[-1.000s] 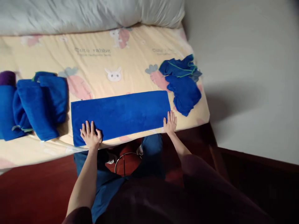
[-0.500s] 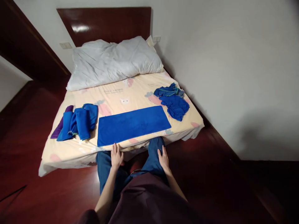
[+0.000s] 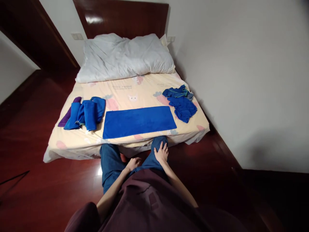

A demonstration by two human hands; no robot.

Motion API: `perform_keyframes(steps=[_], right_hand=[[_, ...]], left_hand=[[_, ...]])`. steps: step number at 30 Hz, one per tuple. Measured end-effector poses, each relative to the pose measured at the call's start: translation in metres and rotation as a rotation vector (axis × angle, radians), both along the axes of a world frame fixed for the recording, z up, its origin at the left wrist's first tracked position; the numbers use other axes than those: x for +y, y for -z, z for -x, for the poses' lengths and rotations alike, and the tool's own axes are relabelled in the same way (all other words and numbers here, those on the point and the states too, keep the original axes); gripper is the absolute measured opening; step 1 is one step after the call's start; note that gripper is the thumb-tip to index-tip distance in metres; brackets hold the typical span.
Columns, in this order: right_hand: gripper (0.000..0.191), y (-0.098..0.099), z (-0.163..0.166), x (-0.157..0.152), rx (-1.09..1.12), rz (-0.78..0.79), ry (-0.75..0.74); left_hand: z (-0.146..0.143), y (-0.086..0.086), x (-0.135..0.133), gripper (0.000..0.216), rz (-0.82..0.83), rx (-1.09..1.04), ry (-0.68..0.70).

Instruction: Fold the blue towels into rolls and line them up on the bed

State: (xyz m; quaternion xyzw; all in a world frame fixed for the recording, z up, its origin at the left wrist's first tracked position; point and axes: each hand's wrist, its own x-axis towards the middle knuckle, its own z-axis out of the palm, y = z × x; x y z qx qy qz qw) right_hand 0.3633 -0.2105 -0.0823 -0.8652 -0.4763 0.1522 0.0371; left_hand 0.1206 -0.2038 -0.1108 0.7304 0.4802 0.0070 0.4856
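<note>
My left hand [image 3: 133,164] rests between my thighs, its fingers curled in, with nothing visible in it. My right hand [image 3: 162,153] lies on the right knee of my blue trousers [image 3: 111,162], fingers spread and holding nothing. In front of my knees, a blue towel [image 3: 140,122] lies flat as a long strip along the near edge of the bed. Neither hand touches it.
Left of the towel lie several rolled or folded blue cloths [image 3: 89,115] and a purple one [image 3: 66,118]. Crumpled blue cloths [image 3: 184,109] lie at the right on the patterned bedsheet [image 3: 125,96]. A whitish quilt [image 3: 127,59] is bunched near the headboard [image 3: 127,17].
My left hand has drawn back from the towel's near edge to between my thighs and curled its fingers. My right hand has moved onto the top of the knee. The view has shifted.
</note>
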Motion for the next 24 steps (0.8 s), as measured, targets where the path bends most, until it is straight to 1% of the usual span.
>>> perform_keyframes(steps=[1,2,5,7,11,13,16,20,24], right_hand=[[0.079,0.000,-0.002,-0.001,0.005,-0.004,-0.005],[0.079,0.000,-0.004,-0.002,0.008,-0.008,-0.010],[0.080,-0.002,-0.008,-0.002,0.003,-0.019,-0.019],[0.080,-0.001,-0.009,-0.002,-0.009,-0.029,-0.025],[0.081,0.000,-0.009,0.000,-0.016,-0.036,-0.034],[0.081,0.001,-0.009,0.000,-0.011,-0.036,-0.035],[0.081,0.000,-0.010,-0.001,0.001,-0.041,-0.032],[0.080,-0.001,-0.011,0.000,0.020,-0.044,-0.020],[0.079,-0.002,-0.011,0.000,0.023,-0.059,-0.013]], left_hand=[[-0.004,0.000,0.000,0.037,0.013,-0.043,-0.027],[-0.009,0.001,0.001,0.037,0.049,-0.110,-0.090],[-0.027,-0.001,0.010,0.034,0.224,-0.382,-0.399],[-0.043,-0.006,0.024,0.036,0.352,-0.571,-0.627],[-0.076,-0.023,0.062,0.036,0.511,-0.909,-0.934],[-0.090,-0.031,0.080,0.029,0.573,-1.013,-1.020],[-0.104,-0.038,0.099,0.019,0.638,-1.064,-1.096],[-0.112,-0.038,0.111,0.019,0.644,-1.117,-1.124],[-0.119,-0.036,0.120,0.023,0.699,-1.261,-1.227]])
